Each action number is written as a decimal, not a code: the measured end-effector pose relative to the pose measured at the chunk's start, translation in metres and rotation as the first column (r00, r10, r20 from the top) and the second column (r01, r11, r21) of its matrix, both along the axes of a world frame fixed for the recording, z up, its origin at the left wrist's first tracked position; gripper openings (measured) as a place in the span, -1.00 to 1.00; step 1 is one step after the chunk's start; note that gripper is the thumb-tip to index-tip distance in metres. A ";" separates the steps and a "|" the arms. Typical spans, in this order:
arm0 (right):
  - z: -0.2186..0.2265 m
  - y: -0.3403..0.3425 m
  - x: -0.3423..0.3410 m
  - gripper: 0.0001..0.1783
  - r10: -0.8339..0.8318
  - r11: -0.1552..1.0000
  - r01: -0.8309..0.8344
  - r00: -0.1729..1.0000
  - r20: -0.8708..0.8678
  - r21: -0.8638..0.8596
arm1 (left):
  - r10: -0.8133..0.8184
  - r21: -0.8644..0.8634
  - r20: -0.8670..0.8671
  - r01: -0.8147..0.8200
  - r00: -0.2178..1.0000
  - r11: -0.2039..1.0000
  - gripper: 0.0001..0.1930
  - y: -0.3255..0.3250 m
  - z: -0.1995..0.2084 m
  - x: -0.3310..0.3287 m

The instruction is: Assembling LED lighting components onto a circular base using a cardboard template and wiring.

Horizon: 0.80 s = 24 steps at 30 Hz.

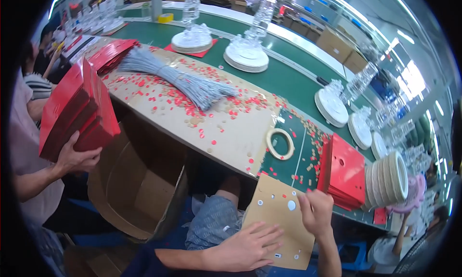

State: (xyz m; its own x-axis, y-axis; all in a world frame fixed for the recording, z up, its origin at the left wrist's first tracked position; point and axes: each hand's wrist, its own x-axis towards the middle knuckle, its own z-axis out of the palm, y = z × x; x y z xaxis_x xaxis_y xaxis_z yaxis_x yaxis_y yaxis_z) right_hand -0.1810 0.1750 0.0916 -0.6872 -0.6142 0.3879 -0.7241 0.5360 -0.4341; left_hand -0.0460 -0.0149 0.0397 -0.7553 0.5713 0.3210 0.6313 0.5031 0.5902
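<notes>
A brown cardboard sheet (267, 193) with several punched holes lies tilted over my lap, its far edge against the table edge. My left hand (243, 248) rests flat on its lower part, fingers stretched. My right hand (317, 212) is closed in a fist at the sheet's upper right, beside its largest round hole. Whatever that fist may hold is hidden. Just beyond it, a stack of red punched sheets (349, 171) stands at the table edge. A roll of tape (270, 149) lies on the green surface past the sheet.
Small red and brown punched discs litter the table (159, 108) around a bundle of grey wire ties (180, 82). At left, a co-worker's hand (74, 156) holds red sheets (77, 111) above an open cardboard box (139, 205). White round bases (245, 58) with clear plastic parts line the green conveyor (216, 29).
</notes>
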 end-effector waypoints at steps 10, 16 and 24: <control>-0.072 -0.244 -0.169 -0.56 0.228 0.969 -0.222 0.973 -0.038 0.108 | 0.052 0.199 -0.063 -0.038 0.997 0.979 -0.58 0.008 0.001 -0.012; -0.092 -0.341 -0.169 -0.72 0.022 0.999 -0.025 0.997 -0.069 -0.038 | 0.070 0.165 -0.014 -0.066 0.997 0.984 -0.62 0.006 -0.016 -0.001; -0.085 -0.313 -0.182 -0.78 -0.212 0.958 0.240 0.962 0.174 -0.158 | 0.013 0.157 -0.100 0.002 0.995 0.988 -0.62 0.000 -0.013 -0.009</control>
State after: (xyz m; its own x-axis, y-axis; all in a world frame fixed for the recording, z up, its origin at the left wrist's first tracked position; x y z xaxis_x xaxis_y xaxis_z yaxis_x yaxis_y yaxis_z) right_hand -0.3633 -0.1380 0.0067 -0.8600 -0.3673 0.3543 -0.5097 0.5829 -0.6328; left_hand -0.0552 -0.0146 0.0270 -0.7179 0.5038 0.4804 0.6887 0.4129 0.5960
